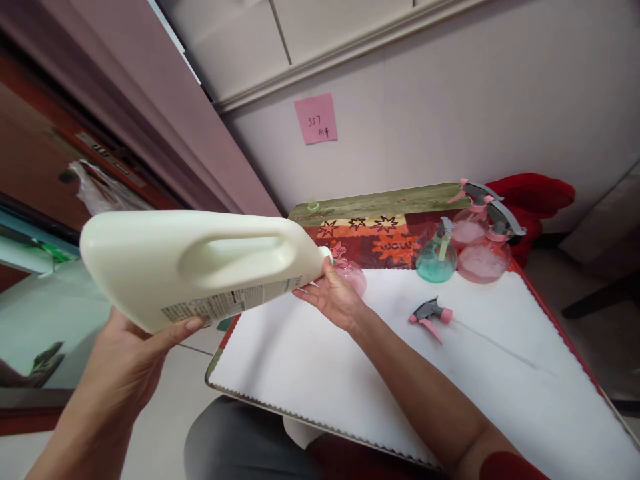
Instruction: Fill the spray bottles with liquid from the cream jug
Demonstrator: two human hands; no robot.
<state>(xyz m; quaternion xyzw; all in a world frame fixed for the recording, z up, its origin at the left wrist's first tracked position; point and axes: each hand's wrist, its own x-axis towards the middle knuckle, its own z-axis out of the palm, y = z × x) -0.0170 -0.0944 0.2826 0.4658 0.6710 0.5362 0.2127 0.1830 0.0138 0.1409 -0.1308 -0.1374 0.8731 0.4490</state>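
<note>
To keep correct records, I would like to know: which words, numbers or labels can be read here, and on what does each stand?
"357": pink note; the handwritten characters below it are unclear.
"WOW": patterned tabletop.
Large bottle: label print too small and blurred to read.
Pale strip, far left: any marks too blurred.

The left hand [135, 353] and right hand [340, 298] are ungloved. The right sleeve [507, 468] is red; the legwear [245, 440] is grey.
</note>
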